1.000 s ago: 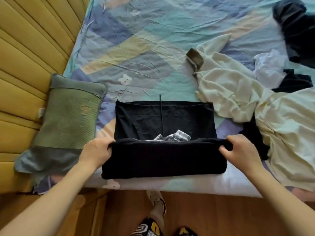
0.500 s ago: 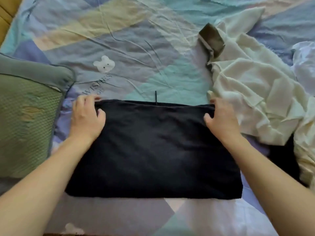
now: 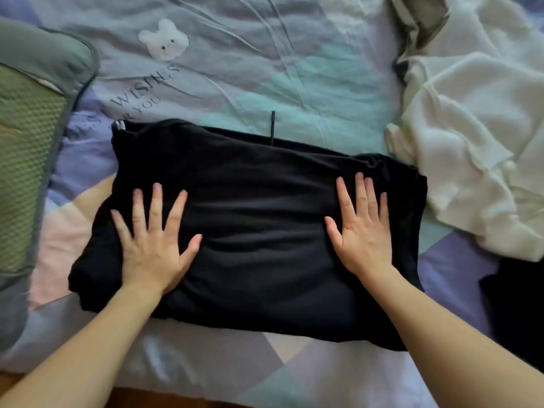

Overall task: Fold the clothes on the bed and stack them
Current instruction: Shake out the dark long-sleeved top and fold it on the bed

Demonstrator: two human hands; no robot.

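Black cloth fills the middle of the view: a folded black garment lies flat on the patterned bed sheet, close to the near edge of the bed. Both hands lie on top of it with palms down. The left hand presses the left part with its fingers straight and spread wide; the right hand presses the right part with fingers straight and closer together. Neither hand grips or pinches anything. Placed like this, one toward each end, they seem meant to flatten the fold and push air out of the layers so the bundle keeps its shape.

A thin dark cord sticks out past the far edge of the garment onto the sheet. The far right corner looks a little bunched, and the near left corner sags toward the bed edge, so the rectangle is not quite even.

Just beside the garment on the right sits a heap of cream clothes, unfolded and nearly touching its far right corner. More dark fabric shows at the right edge, also loose. A green pillow lies at the left, a little apart from the garment.

Judging by the crumpled pile, most of the folding is yet to be done, and no stack of folded clothes can be seen.
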